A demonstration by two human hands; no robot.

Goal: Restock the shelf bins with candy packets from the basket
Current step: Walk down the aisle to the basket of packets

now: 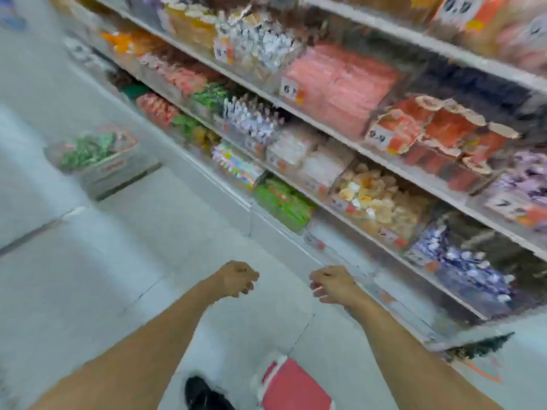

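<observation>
Blurrily, the head camera looks down a shop aisle. Both my bare arms reach forward over the pale tiled floor (88, 276). My left hand (236, 279) is curled loosely and holds nothing; my right hand (333, 284) hangs the same way, fingers loosely bent, also empty, so I judge I am between loads. The basket (97, 161), a pale plastic tub showing crinkly green candy packets (85, 152), sits on the floor well ahead to my left, close by the shelf's foot. Along my right run white shelf boards (296, 105) carrying clear bins: flat pink packs (340, 84), green wrappers (281, 202) and purple foil sweets (461, 261), tilted forward for easy reaching.
</observation>
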